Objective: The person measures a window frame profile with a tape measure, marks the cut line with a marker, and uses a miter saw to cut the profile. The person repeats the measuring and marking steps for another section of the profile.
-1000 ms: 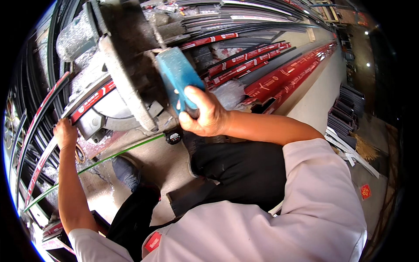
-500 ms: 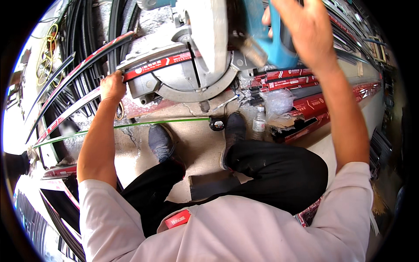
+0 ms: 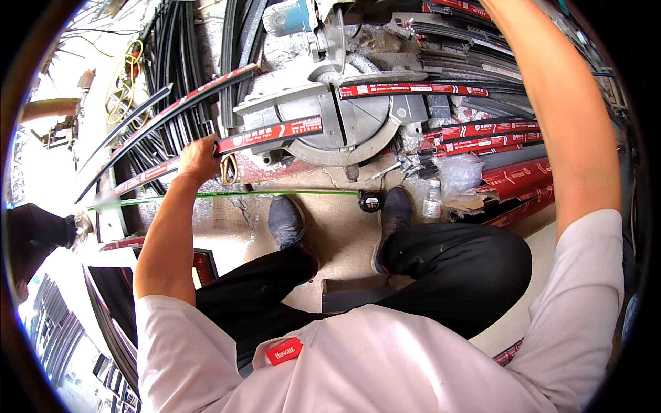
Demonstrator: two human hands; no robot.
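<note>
My left hand point(image 3: 200, 160) is closed round a long strip of profile point(image 3: 275, 133) with a red printed film and a dark edge. Its squared end lies across the front of a mitre saw's grey round table point(image 3: 296, 110); the rest runs down to the left. Raised behind the table are the saw blade point(image 3: 336, 41) and the blue motor point(image 3: 288, 17). A separate red-filmed strip point(image 3: 413, 89) lies against the fence on the right. My right arm point(image 3: 558, 103) stretches up past the top edge, so its hand is out of sight.
A tape measure point(image 3: 370, 201) lies between my shoes, its green tape drawn out leftward. Beside my right shoe point(image 3: 396, 210) stands a clear bottle point(image 3: 432, 202). Red-wrapped profile bundles point(image 3: 516, 180) lie at right, dark strips point(image 3: 180, 69) at back left. Another person's dark sleeve point(image 3: 41, 227) shows far left.
The saw head has gone up and back, baring the table. My right hand has left the view at the top. My left hand's strip now sits apart from the right-hand strip, nearer me.
</note>
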